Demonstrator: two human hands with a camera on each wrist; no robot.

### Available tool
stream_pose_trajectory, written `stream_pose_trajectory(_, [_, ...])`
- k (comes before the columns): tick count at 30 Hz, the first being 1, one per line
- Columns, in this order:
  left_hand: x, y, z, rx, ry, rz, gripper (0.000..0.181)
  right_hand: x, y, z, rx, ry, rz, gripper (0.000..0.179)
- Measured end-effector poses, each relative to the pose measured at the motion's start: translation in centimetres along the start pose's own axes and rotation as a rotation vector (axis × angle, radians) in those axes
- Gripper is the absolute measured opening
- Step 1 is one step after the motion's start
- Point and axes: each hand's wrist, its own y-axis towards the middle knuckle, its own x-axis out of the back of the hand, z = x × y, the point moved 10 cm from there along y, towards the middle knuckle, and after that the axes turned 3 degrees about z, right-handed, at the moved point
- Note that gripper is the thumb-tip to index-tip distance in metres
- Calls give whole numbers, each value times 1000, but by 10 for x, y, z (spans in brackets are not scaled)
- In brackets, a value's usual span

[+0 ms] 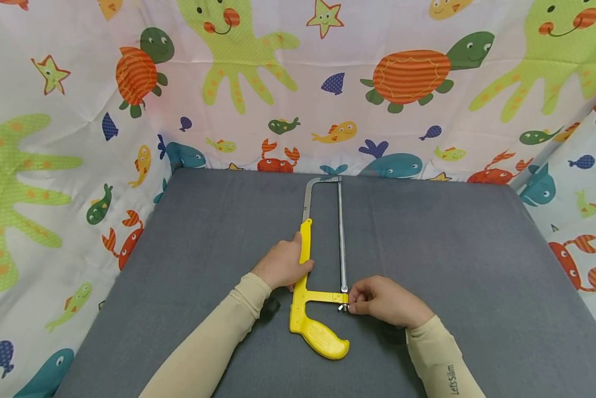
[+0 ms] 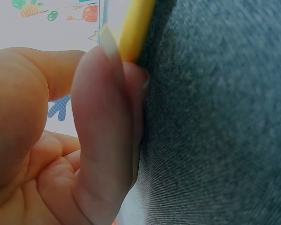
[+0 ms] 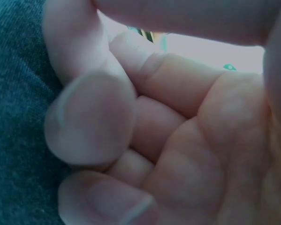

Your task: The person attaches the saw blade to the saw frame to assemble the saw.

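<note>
A hacksaw [image 1: 320, 336] with a yellow handle and a grey metal front bow lies on the grey table, its far end pointing away from me. My left hand [image 1: 284, 264] grips the yellow part of its frame, which also shows at the top of the left wrist view. The blade [image 1: 342, 237] runs along the right side. At its near end sits a small metal wing nut [image 1: 343, 308], pinched at its right edge by the curled fingers of my right hand [image 1: 388, 301]. In the right wrist view those fingers hide the nut.
Grey cloth covers the table [image 1: 457, 243]. A white curtain [image 1: 258, 132] printed with sea animals hangs behind it and along both sides. Beneath the left wrist a dark object [image 1: 270, 307] shows partly.
</note>
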Motion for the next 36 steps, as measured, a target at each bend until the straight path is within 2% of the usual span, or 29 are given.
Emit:
stream_pose_trajectory(12, [-1, 0, 0, 5, 12, 14, 93, 0, -1, 2, -5, -12, -7, 9])
stream_pose_trajectory(20, [-2, 1, 1, 7, 16, 18, 94, 1, -1, 2, -19, -18, -20, 1])
stream_pose_trajectory(31, [-2, 1, 0, 11, 17, 12, 93, 3, -1, 1, -44, -61, -80, 14])
stream_pose_trajectory(36, [-2, 0, -1, 3, 9, 5, 93, 2, -1, 0, -54, -43, -70, 18])
